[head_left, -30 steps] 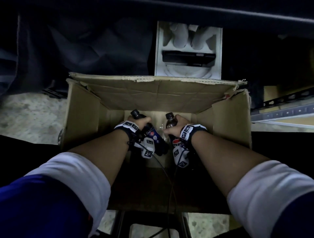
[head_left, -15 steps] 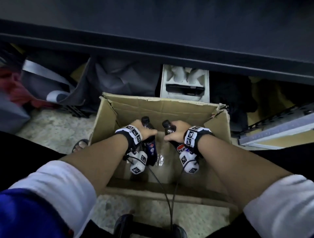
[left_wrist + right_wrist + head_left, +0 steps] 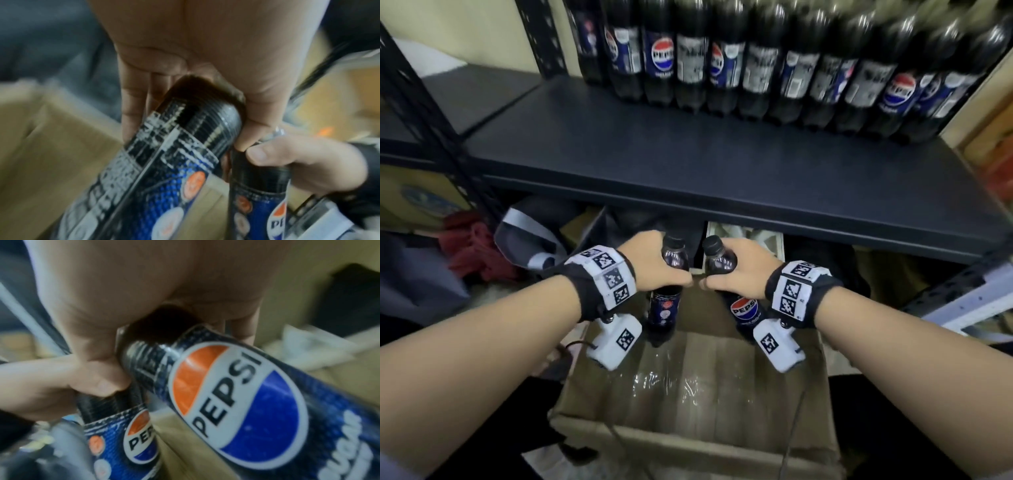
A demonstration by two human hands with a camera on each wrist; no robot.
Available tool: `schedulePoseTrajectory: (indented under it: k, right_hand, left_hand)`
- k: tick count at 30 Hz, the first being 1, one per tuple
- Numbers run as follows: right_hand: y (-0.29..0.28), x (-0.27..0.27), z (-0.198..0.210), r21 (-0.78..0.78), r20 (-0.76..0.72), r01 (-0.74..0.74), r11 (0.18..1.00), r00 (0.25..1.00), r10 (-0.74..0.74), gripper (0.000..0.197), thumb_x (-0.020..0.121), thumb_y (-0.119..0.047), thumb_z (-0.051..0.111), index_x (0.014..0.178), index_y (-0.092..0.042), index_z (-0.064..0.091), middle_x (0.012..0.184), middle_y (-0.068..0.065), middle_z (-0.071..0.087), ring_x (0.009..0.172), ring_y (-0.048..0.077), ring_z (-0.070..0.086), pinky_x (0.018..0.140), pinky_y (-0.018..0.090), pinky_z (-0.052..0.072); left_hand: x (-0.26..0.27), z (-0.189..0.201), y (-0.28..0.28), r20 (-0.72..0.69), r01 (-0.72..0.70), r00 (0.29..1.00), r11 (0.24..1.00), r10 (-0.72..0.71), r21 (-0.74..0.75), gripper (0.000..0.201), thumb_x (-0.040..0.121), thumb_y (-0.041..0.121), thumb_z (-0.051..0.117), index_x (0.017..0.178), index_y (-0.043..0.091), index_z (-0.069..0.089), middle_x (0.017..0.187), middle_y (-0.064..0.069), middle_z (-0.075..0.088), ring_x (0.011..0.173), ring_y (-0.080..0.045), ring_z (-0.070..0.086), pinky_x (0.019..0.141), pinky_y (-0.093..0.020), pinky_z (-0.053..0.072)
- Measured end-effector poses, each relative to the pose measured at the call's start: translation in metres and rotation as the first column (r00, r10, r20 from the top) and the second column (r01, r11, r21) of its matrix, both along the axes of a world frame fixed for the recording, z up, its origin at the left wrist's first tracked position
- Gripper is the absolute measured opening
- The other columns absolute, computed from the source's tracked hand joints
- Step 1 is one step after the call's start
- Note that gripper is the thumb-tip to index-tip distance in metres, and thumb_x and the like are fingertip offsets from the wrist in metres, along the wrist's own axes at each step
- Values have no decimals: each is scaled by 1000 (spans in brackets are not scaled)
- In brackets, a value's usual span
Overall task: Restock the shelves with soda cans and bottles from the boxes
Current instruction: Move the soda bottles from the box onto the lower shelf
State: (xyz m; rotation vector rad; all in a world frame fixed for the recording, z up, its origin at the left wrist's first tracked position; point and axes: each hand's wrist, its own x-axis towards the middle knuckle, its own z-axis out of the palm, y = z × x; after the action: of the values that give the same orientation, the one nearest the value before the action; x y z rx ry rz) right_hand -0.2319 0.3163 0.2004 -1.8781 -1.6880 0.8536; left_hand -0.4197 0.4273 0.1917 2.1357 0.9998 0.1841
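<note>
My left hand (image 3: pixel 654 267) grips a small dark Pepsi bottle (image 3: pixel 666 305) by its upper body, black cap up. My right hand (image 3: pixel 736 270) grips a second Pepsi bottle (image 3: pixel 743 308) the same way, its logo facing me. Both bottles hang side by side above the open cardboard box (image 3: pixel 688 445), just below the front edge of the dark shelf (image 3: pixel 705 164). In the left wrist view my fingers (image 3: pixel 133 100) wrap the left bottle (image 3: pixel 164 162), and the other bottle (image 3: pixel 259 194) sits beside it. In the right wrist view the Pepsi label (image 3: pixel 236 402) fills the frame under my palm.
A row of large Pepsi bottles (image 3: pixel 756 61) stands along the back of the shelf, with bare shelf board in front. Crumpled clear plastic wrap (image 3: pixel 671 380) lies in the box. Under the shelf sit a white moulded tray (image 3: pixel 743 236), bags and red cloth (image 3: pixel 472 246).
Both hands have lifted their bottles up out of the box toward the shelf edge. My head has tilted up, bringing the shelf and its row of large bottles into view.
</note>
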Motion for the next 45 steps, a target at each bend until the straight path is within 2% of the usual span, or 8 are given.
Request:
schedulePoseTrajectory:
  k: [6,10,18,23,27,36,40,45]
  right_hand:
    - [8,-10,67,250,-102,-13,968,994,40,26,76,-27,86,81,-37,63,79,-22,71,74,-3,66,70,16,49]
    - [17,-16,102,385,-161,20,923,986,46,26,76,-37,84,84,-23,64,78,-10,69,73,8,67,76,35,56]
    - [39,-19,160,580,-273,148,801,962,20,27,81,-30,83,85,-10,65,77,2,70,75,22,69,74,37,57]
    - [56,-14,179,659,-351,293,693,934,-61,22,81,-27,83,85,-16,65,75,-8,70,72,6,68,69,19,52]
    - [73,-16,178,693,-341,331,641,933,-112,23,80,-33,83,89,-24,64,82,-9,73,80,6,70,77,26,57]
    - [101,-14,168,652,-232,281,704,958,-168,45,87,-54,70,113,-25,48,96,-21,65,90,-10,61,78,8,45]
    - [109,0,168,551,-87,178,815,984,-157,62,90,-48,70,136,-28,32,109,-19,61,94,-1,61,86,18,47]
    - [107,18,161,541,15,102,835,991,-131,91,83,-43,80,151,-33,20,106,-32,56,76,-16,60,79,9,46]
  left_hand:
    - [-16,80,12,222,-24,975,998,9,65,41,50,50,80,71,16,71,73,0,73,74,-18,71,76,-44,59]
    - [-27,123,20,336,-62,942,992,20,114,35,54,43,81,69,14,69,73,0,72,73,-18,69,71,-37,54]
    - [-57,181,41,512,-276,840,954,180,118,43,55,42,86,79,10,71,80,-10,73,74,-18,68,76,-36,54]
    - [-72,196,54,626,-500,717,853,308,153,19,75,28,86,80,15,73,80,-2,74,75,-11,67,79,-32,54]
    - [-70,197,62,663,-640,653,734,366,225,24,73,36,85,84,20,72,84,5,73,82,-9,69,78,-26,55]
    - [-55,178,91,707,-683,603,696,368,221,53,66,45,89,107,28,61,98,13,70,94,-6,68,91,-35,57]
    - [-48,181,101,543,-634,736,695,405,340,73,64,49,91,124,32,54,103,17,62,102,-10,60,95,-30,50]
    - [-42,186,130,423,-630,761,718,492,297,90,54,49,96,131,38,51,112,9,67,95,-28,71,88,-45,59]
